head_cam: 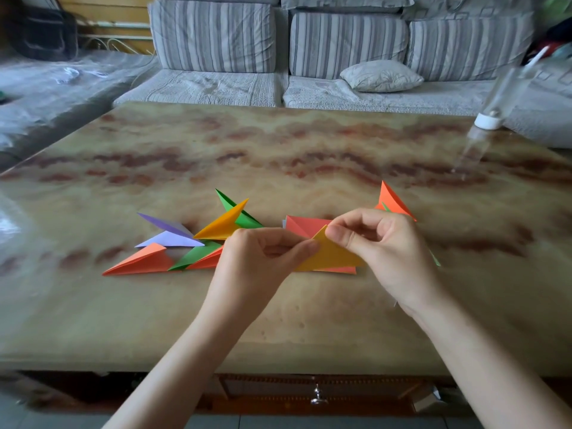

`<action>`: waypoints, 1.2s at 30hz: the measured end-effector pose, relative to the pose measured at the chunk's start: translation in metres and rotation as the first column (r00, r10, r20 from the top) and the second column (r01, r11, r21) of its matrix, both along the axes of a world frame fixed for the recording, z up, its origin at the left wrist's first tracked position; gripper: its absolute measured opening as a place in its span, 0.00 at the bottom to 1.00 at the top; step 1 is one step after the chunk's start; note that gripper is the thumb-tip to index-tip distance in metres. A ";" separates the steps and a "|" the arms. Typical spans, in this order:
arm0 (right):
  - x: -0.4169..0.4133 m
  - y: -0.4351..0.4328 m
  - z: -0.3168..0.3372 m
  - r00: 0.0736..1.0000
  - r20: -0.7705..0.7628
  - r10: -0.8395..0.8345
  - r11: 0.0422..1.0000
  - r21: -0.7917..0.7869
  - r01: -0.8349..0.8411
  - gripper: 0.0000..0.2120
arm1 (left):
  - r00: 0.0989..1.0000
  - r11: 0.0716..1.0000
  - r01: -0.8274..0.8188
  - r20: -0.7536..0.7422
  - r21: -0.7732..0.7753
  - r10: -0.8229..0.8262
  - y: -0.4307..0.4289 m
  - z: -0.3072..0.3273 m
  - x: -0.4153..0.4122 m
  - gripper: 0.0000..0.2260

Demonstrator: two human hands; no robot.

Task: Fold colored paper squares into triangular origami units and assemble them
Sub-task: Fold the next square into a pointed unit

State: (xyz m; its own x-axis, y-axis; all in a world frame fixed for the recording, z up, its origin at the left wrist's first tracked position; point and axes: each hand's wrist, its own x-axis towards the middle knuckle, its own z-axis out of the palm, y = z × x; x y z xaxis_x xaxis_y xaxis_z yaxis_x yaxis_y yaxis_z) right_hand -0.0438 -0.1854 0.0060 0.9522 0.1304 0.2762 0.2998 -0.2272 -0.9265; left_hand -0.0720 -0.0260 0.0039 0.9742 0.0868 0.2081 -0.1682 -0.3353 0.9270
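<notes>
We hold a yellow triangle of folded paper between both hands, just above the table. Our left hand pinches its left corner between thumb and curled forefinger, knuckles up, the other fingers tucked under. Our right hand pinches its top corner, thumb towards us and fingers bent over the far side. The triangle spans the gap between the two hands, its long edge slanting down towards the left wrist. Both forearms rise from the lower edge of the view and lean in towards each other.

Just beyond and beneath the triangle lies a red sheet, partly hidden by our fingers. Behind the right hand an orange unit stands with its point up.

To the left of the left hand lies a loose cluster of folded pieces:
- a yellow unit overlapping a green unit, just beyond the knuckles
- two purple units farther left
- a long orange piece farthest left, nearer to us
- a second green piece next to the left hand

Well beyond the right hand a clear bottle with a white cap is blurred. Past the table stands a striped sofa with a pale pillow.
</notes>
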 end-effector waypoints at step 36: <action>-0.005 0.026 -0.025 0.985 -0.145 0.095 0.993 -0.054 -0.104 0.10 | 0.958 0.968 -0.250 0.136 -0.027 0.251 0.057 0.002 0.015 0.03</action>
